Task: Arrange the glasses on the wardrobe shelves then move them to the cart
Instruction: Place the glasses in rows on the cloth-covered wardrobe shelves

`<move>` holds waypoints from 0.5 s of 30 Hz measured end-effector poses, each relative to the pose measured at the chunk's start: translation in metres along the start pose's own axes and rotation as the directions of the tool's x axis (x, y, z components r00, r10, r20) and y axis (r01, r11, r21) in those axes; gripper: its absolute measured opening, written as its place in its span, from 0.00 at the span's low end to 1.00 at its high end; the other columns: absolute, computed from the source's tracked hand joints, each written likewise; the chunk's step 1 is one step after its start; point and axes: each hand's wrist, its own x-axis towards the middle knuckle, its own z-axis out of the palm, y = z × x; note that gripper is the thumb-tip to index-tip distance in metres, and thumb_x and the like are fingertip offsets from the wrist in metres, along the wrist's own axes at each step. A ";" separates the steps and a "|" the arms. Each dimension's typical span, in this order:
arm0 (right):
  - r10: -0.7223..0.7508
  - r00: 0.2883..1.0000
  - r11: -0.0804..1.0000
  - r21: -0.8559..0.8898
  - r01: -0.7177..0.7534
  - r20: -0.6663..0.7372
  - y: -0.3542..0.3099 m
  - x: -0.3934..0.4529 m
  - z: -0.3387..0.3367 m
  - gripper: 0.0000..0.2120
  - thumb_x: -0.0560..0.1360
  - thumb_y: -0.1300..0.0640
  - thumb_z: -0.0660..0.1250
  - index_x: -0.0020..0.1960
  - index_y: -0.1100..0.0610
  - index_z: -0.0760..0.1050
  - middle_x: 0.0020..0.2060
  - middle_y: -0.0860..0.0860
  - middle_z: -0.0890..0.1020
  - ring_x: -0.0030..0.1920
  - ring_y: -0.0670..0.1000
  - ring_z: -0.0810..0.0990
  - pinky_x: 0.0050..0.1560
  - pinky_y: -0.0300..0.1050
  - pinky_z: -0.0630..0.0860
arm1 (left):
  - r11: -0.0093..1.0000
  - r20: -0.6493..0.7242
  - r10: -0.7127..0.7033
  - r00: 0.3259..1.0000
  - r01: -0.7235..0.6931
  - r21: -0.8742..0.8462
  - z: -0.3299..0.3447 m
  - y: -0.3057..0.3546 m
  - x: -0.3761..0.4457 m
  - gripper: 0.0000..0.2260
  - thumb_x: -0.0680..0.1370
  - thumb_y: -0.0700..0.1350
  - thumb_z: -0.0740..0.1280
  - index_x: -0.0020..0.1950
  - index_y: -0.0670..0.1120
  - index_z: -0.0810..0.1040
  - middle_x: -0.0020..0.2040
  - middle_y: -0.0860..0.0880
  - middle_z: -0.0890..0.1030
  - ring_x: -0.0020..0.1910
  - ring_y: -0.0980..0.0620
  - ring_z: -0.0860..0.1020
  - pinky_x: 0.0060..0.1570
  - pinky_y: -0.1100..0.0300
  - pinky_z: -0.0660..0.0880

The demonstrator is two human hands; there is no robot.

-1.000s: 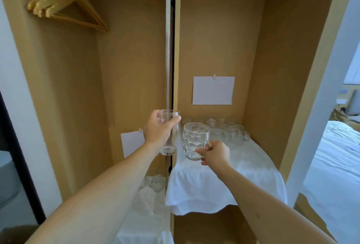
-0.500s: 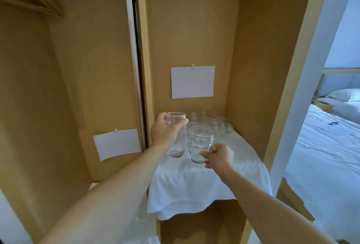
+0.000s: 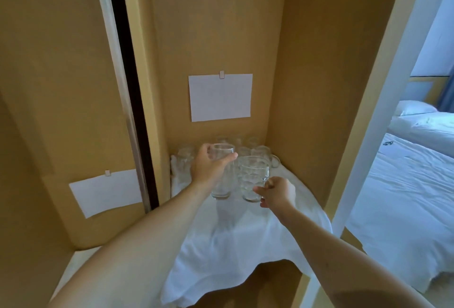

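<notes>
Left hand (image 3: 208, 167) grips tall glass (image 3: 222, 172); right hand (image 3: 276, 192) pinches mug (image 3: 254, 178) handle. Both upright above cloth-covered shelf (image 3: 245, 234). Paper sheets (image 3: 220, 97) unreadable.

Upright tumbler (image 3: 222, 172) beside dimpled mug (image 3: 254, 178)

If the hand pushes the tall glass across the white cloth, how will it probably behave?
The tall glass is narrow and high, so it may tip. The white cloth looks loose and wrinkled, so it may bunch instead of letting it slide. Clear glass among other glasses is probably fragile.
</notes>
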 end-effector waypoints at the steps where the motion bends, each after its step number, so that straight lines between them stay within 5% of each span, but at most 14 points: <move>1: 0.009 1.000 1.000 0.000 -0.009 -0.008 0.002 0.006 0.001 0.21 0.72 0.61 0.78 0.32 0.57 0.66 0.29 0.54 0.76 0.27 0.55 0.79 0.40 0.59 0.84 | 1.000 0.002 -0.004 1.000 0.004 0.012 0.004 -0.004 0.005 0.31 0.54 0.70 0.77 0.48 0.56 0.72 0.47 0.56 0.78 0.50 0.51 0.79 0.51 0.49 0.79; 8: 0.111 0.992 0.994 0.013 -0.110 -0.055 0.029 0.041 0.012 0.22 0.72 0.60 0.78 0.30 0.56 0.66 0.29 0.53 0.76 0.27 0.54 0.79 0.39 0.57 0.85 | 0.995 0.078 -0.029 0.997 0.022 0.093 0.036 -0.027 0.023 0.33 0.58 0.69 0.78 0.56 0.55 0.73 0.50 0.56 0.77 0.49 0.54 0.77 0.43 0.57 0.72; 15: 0.160 0.987 0.987 -0.026 -0.161 -0.009 0.059 0.076 0.010 0.20 0.72 0.58 0.79 0.31 0.54 0.68 0.31 0.52 0.78 0.29 0.54 0.82 0.38 0.53 0.85 | 0.986 0.089 -0.093 0.992 0.079 0.147 0.073 -0.053 0.037 0.34 0.64 0.62 0.81 0.64 0.55 0.72 0.53 0.54 0.77 0.54 0.49 0.78 0.54 0.52 0.77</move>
